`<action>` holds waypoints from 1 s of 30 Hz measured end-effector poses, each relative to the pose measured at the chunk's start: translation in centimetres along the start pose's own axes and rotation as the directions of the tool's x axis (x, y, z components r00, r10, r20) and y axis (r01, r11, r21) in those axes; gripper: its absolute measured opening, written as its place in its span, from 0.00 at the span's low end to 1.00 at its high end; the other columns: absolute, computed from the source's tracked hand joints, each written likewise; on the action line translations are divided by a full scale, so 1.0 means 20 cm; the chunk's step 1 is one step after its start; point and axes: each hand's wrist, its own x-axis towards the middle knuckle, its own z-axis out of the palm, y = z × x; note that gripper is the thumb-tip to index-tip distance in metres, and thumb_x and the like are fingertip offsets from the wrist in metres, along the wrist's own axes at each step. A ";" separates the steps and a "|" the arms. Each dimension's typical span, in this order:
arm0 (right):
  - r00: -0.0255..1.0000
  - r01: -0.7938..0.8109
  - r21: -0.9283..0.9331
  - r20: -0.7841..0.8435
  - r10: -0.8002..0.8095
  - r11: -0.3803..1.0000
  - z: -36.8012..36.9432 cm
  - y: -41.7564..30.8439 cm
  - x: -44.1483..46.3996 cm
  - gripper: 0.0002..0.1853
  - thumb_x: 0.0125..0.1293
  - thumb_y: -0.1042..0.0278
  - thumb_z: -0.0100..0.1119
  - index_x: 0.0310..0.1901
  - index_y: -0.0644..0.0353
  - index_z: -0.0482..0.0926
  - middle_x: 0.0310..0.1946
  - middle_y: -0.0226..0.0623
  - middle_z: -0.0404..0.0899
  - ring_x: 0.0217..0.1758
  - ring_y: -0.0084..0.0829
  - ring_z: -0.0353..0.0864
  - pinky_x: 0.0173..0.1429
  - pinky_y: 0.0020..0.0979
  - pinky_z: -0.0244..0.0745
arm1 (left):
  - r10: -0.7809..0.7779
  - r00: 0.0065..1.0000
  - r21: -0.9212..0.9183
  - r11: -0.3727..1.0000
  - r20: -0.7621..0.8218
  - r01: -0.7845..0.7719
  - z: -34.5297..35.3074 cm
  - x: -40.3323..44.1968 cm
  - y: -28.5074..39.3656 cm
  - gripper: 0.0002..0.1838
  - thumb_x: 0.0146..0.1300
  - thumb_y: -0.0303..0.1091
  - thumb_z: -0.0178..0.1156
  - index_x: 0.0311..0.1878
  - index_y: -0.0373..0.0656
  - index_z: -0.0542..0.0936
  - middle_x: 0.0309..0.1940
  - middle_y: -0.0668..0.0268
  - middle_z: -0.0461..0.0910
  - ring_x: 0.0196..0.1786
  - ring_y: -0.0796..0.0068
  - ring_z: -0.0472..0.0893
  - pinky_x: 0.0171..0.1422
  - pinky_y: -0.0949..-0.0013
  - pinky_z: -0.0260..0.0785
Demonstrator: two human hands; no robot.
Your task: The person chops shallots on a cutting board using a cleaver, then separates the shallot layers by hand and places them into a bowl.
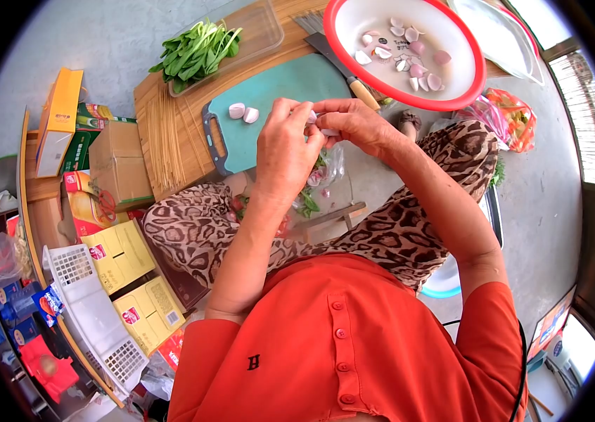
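Observation:
Both hands meet in front of me, above the near edge of the teal cutting board (280,83). My left hand (285,149) is closed, its thumb and fingers pinching a small pale purple shallot (313,118). Fingertips of my right hand (355,125) close on the same piece from the other side; the fingers hide most of it. Two cut shallot pieces (243,112) lie on the board to the left of my hands. Beyond my right hand, a white bowl with a red rim (479,70) holds several shallot pieces. A knife (343,67) with a wooden handle lies between board and bowl.
A clear plastic tray (269,28) with leafy greens (199,53) stands at the back left. Skewers (164,141) lie on the wooden table. Boxes (122,165) and a white basket (93,302) are on the left. Peelings and a plastic bag (333,165) are below my hands.

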 end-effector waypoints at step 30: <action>0.971 -0.141 0.223 0.220 0.091 0.965 -0.06 -0.01 0.03 0.17 0.67 0.62 0.50 0.47 0.69 0.75 0.34 0.42 0.82 0.28 0.27 0.78 0.33 0.26 0.74 | -0.132 0.982 -0.331 0.928 0.136 0.171 -0.06 0.00 -0.06 0.21 0.56 0.19 0.62 0.56 0.38 0.80 0.46 0.62 0.80 0.39 0.73 0.84 0.46 0.72 0.77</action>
